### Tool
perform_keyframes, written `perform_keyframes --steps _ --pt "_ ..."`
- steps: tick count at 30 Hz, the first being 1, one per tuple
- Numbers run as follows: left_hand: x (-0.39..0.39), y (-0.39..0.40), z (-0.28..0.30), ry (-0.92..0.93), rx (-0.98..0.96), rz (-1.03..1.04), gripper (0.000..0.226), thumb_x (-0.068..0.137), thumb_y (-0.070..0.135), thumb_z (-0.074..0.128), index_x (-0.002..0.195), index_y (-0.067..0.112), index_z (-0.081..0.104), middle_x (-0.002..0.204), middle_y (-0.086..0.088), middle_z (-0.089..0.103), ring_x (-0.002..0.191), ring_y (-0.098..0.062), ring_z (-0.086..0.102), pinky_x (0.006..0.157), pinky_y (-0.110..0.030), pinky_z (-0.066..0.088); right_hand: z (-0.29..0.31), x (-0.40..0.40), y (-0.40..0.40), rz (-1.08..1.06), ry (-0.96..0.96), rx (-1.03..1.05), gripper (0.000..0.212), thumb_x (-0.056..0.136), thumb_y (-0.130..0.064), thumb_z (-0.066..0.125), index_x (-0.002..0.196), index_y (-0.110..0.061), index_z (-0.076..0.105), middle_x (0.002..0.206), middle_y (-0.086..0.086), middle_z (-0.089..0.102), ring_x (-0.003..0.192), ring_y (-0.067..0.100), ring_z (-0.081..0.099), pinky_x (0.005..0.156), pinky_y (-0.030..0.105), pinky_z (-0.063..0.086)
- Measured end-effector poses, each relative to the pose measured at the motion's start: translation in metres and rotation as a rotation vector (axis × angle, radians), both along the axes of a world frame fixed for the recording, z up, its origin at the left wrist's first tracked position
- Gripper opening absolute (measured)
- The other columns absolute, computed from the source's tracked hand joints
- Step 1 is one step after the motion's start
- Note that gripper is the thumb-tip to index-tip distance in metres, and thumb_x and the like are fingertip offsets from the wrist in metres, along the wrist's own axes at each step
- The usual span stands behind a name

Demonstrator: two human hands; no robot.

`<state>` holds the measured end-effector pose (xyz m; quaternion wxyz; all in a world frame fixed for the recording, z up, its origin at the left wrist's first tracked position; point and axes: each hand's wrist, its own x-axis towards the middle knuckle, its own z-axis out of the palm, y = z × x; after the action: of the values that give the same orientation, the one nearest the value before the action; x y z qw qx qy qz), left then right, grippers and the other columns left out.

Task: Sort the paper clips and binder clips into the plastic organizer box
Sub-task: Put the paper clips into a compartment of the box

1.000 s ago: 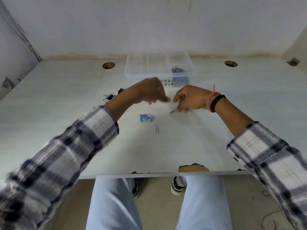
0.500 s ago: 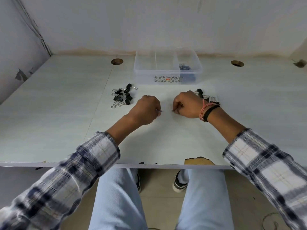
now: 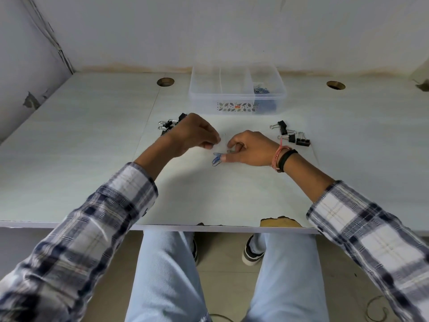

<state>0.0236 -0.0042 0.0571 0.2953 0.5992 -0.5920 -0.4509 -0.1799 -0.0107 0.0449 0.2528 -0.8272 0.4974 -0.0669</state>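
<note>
Since the earlier frame, both curled hands have lifted: left hand (image 3: 197,135) pinches something unidentifiable; right hand (image 3: 249,148) touches blue paper clips (image 3: 216,159).

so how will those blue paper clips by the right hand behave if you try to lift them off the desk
The blue paper clips look like thin flat wire, so probably very light and stiff. Lying flat on the smooth table, they likely slide before lifting. They seem bunched, so may come up tangled.

blue paper clips (image 3: 216,159) flat, mid-table | black binder clips (image 3: 293,136) right | organizer box (image 3: 236,103) behind
</note>
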Motion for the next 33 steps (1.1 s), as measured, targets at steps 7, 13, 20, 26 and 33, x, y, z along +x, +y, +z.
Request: perform_keyframes --steps 7,13,20,26,33 --pt "0.006 0.001 0.019 0.162 0.003 0.196 0.017 0.085 -0.005 0.075 0.100 -0.013 0.073 0.081 -0.019 0.071 0.058 -0.012 0.065 0.045 -0.010 0.045 -0.010 0.027 0.001 0.137 0.043 -0.119 0.059 0.074 -0.048 0.081 0.122 -0.018 0.068 0.105 0.006 0.057 0.090 0.019 0.057 0.087 0.028 0.048" --pt "0.009 0.001 0.010 0.218 0.025 0.184 0.017 0.083 -0.004 0.077 0.098 -0.013 0.073 0.082 -0.014 0.073 0.067 -0.014 0.068 0.060 -0.015 0.056 -0.013 0.032 0.005 0.108 -0.078 -0.115 0.017 0.080 -0.018 0.082 0.094 -0.009 0.077 0.078 0.001 0.067 0.070 0.013 0.060 0.071 0.022 0.046" --pt "0.013 0.004 0.001 0.243 0.043 0.164 0.013 0.083 -0.005 0.077 0.094 -0.011 0.074 0.093 -0.020 0.072 0.073 -0.018 0.068 0.065 -0.019 0.059 -0.016 0.038 0.011 0.179 0.086 -0.157 0.013 0.094 -0.012 0.060 0.102 -0.003 0.066 0.108 0.016 0.064 0.100 0.027 0.059 0.085 0.030 0.048" --pt "0.012 0.002 0.005 0.269 0.033 0.166 0.007 0.082 -0.005 0.077 0.088 -0.008 0.075 0.094 -0.022 0.073 0.073 -0.018 0.068 0.067 -0.021 0.058 -0.019 0.029 0.018 0.216 0.225 -0.347 0.017 0.093 -0.006 0.053 0.108 -0.001 0.058 0.107 0.020 0.058 0.102 0.036 0.058 0.084 0.044 0.053" --pt "0.001 -0.006 0.003 0.315 0.060 0.153 0.011 0.084 -0.005 0.076 0.094 -0.010 0.075 0.090 -0.017 0.074 0.073 -0.017 0.068 0.068 -0.020 0.059 -0.013 -0.009 -0.007 -0.012 0.052 -0.226 0.015 0.091 -0.004 0.052 0.102 -0.003 0.062 0.102 0.012 0.067 0.094 0.029 0.064 0.075 0.026 0.044"
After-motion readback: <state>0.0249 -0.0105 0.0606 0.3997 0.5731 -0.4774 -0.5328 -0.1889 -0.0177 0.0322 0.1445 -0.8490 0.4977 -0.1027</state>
